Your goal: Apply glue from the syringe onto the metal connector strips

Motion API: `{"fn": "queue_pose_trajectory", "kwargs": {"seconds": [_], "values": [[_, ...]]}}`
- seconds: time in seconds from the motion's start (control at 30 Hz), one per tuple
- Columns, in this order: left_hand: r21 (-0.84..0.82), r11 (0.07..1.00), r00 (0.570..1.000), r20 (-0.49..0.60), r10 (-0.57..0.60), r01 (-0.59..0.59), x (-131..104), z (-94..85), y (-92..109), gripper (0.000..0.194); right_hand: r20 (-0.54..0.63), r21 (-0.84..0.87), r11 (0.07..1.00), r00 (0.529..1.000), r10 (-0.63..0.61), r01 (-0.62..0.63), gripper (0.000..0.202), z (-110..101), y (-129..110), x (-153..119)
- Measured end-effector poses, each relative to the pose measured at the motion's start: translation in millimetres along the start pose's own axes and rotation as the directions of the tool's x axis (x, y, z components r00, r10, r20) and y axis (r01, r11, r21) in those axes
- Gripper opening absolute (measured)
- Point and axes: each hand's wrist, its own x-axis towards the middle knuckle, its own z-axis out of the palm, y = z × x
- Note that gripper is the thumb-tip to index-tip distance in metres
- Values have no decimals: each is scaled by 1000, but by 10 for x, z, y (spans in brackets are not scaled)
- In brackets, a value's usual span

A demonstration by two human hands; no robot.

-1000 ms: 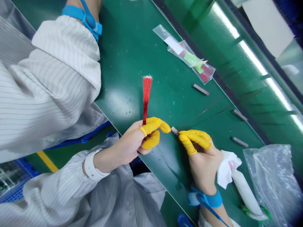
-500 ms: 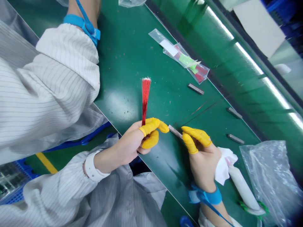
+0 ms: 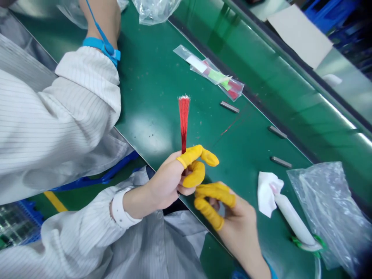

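Note:
My left hand (image 3: 186, 174), with yellow finger cots, is closed round a bundle of thin red wires (image 3: 184, 120) whose silvery ends fan out upward. My right hand (image 3: 221, 205), also in yellow finger cots, is just below and to the right, fingertips close to the left hand's lower fingers. Its thumb and fingers are bent together; what lies between them, if anything, is too small to make out. Beyond the hands a small dark metal strip (image 3: 229, 107) lies on the green table (image 3: 154, 85), with a loose red wire (image 3: 229, 128) near it.
Two more strips (image 3: 277, 132) (image 3: 280, 162) lie to the right. Clear bags with red wires and labels (image 3: 212, 73) are at the table's far edge. A white bottle with tissue (image 3: 295, 221) and a plastic bag (image 3: 331, 213) stand right. Another person's arm (image 3: 87, 89) reaches in at left.
My right hand has moved left and nearer my body, below my left hand. The metal strip it held between its fingertips no longer shows. The whole view has shifted slightly.

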Motion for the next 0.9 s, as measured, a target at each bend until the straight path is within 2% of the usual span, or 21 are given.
{"fn": "queue_pose_trajectory", "kwargs": {"seconds": [0.1,0.2,0.33,0.53,0.77,0.9], "values": [[10,1000,999,-48,26,-25,-9,70,-91,27,45,113,984,990,135,-139,25,120,-85,-22],[39,996,994,-68,87,-84,-30,116,-156,31,54,178,954,971,234,-240,29,166,-89,-41],[25,994,993,-45,110,-108,-43,124,-188,32,53,229,949,976,210,-217,20,152,-63,-107],[10,997,997,-12,75,-75,-54,139,-134,27,14,176,979,995,98,-99,12,134,16,-218],[15,1000,991,-135,14,-12,-50,166,-80,35,53,192,962,981,185,-192,2,90,21,-274],[38,997,993,-88,74,-71,-54,166,-149,29,3,213,945,967,254,-249,9,114,-29,-206]]}}
